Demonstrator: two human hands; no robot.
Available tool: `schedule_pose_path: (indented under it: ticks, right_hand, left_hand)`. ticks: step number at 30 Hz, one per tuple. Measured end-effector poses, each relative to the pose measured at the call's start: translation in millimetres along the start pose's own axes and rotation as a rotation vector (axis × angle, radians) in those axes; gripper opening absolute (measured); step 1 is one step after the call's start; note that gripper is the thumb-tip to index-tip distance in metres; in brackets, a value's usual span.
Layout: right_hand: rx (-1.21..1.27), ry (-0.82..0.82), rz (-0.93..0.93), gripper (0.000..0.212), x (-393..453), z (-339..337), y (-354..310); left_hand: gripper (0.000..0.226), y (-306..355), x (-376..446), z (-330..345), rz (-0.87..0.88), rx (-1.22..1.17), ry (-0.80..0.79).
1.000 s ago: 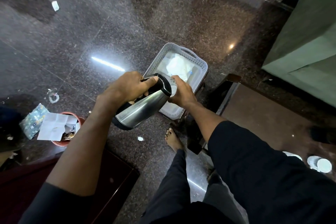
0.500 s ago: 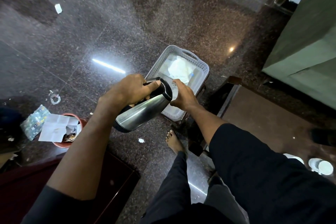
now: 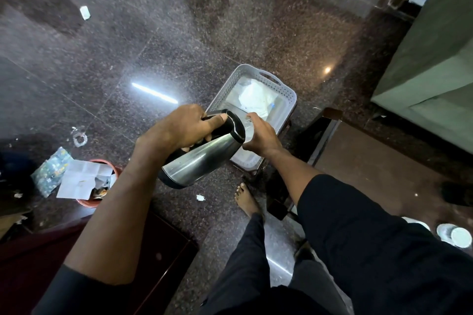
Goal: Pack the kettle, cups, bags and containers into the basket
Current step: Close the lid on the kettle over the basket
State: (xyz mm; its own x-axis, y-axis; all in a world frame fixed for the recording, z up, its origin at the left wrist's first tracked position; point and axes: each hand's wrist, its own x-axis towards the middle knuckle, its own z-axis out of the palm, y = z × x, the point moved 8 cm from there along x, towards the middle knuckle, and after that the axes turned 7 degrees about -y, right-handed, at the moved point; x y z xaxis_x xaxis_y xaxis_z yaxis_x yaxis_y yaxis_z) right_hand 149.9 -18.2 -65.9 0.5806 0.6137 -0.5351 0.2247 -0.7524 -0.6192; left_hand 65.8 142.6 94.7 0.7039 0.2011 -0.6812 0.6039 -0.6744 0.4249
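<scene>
A steel kettle [image 3: 202, 161] with a black handle and black rim lies tilted in the air, its mouth toward the basket. My left hand [image 3: 183, 126] grips its handle. My right hand [image 3: 261, 137] is closed at the kettle's mouth, on what looks like its clear lid. Just beyond them a grey perforated basket [image 3: 284, 91] sits low, with a white bag [image 3: 256, 96] lying inside. Two white cups [image 3: 458, 236] stand on the brown table at the far right.
A red bin [image 3: 112, 169] stuffed with papers stands on the dark granite floor at left, litter around it. My bare foot [image 3: 247, 198] is below the basket. A brown table [image 3: 384, 174] lies right, a dark red cabinet [image 3: 38, 263] lower left, a green wall [image 3: 435, 59] far right.
Both hands and the kettle have stayed nearly in place over the basket's near end; the view has shifted only slightly.
</scene>
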Motion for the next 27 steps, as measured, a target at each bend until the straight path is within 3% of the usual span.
schedule_pose_path:
  ticks: [27]
  right_hand:
    - [-0.001, -0.023, -0.034, 0.09, 0.3, -5.5, -8.3]
  left_hand:
    - [0.067, 5.5, 4.5, -9.9, -0.035, -0.019, -0.046]
